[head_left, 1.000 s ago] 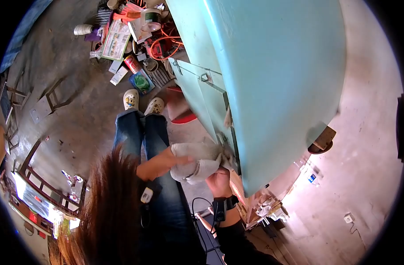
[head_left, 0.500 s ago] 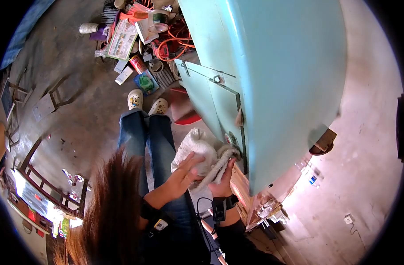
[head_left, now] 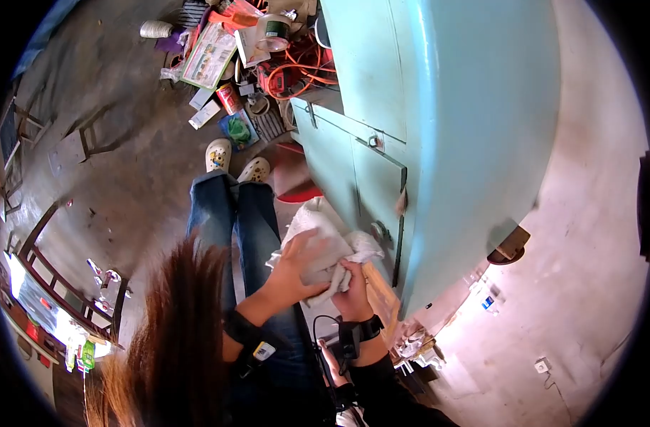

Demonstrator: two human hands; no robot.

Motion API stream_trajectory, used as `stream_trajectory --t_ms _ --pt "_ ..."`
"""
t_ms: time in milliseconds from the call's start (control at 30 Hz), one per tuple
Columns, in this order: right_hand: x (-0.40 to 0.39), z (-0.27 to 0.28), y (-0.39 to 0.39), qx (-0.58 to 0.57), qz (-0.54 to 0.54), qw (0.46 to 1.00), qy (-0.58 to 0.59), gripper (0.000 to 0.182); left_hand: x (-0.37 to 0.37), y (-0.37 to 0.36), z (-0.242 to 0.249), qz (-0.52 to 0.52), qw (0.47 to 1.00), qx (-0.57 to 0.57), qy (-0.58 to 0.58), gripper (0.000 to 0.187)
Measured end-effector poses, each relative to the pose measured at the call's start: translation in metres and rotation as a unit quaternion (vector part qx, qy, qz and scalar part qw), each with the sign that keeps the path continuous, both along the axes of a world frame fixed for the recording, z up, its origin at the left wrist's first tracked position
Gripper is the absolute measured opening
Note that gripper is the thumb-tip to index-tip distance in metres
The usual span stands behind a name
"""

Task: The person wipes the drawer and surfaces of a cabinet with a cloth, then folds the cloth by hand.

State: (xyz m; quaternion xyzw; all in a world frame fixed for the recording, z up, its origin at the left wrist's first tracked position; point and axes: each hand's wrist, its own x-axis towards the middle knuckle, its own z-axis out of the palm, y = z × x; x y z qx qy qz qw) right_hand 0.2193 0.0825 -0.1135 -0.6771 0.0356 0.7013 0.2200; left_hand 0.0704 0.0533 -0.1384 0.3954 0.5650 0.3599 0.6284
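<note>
A crumpled white cloth (head_left: 323, 226) hangs between my two hands, above my lap and beside the pale green cabinet door (head_left: 332, 160). My right hand (head_left: 353, 293) grips a bunched fold at the cloth's lower right, thumb on top. Against the left part lies my left hand (head_left: 293, 269), its thumb stretched toward the right hand and its slightly blurred fingers curved over the fabric. Part of the cloth is hidden behind the left fingers.
The tall pale green cabinet (head_left: 481, 128) stands close on the right. A red-rimmed stool (head_left: 296, 181) is by my feet. Boxes, an orange cord (head_left: 296, 75) and a red can (head_left: 230, 98) crowd the floor ahead. Small chairs (head_left: 72, 149) stand at left.
The thick folded roll at the cloth's right side has loosened into a crumpled bunch. My left hand has shifted slightly up the cloth. The view has turned, moving the cabinet right.
</note>
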Motion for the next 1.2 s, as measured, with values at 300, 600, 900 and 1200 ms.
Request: stream_trajectory --t_ms 300,600,900,1200 --pt "-0.012 0.011 0.016 0.016 -0.025 0.992 0.126 0.046 -0.005 -0.009 -0.021 0.065 0.991 -0.09 -0.071 0.079" --pt "-0.003 0.014 0.011 -0.018 -0.082 0.985 0.151 0.044 -0.017 -0.067 -0.068 0.294 0.671 -0.332 -0.595 0.047" --pt "0.021 -0.001 -0.006 0.012 -0.117 0.986 0.119 0.038 -0.063 -0.029 -0.047 0.238 0.673 -0.401 -0.575 0.055" --pt "0.049 -0.048 -0.031 0.085 -0.217 0.955 0.186 0.037 -0.071 -0.038 -0.101 -0.032 0.987 0.143 -0.066 0.063"
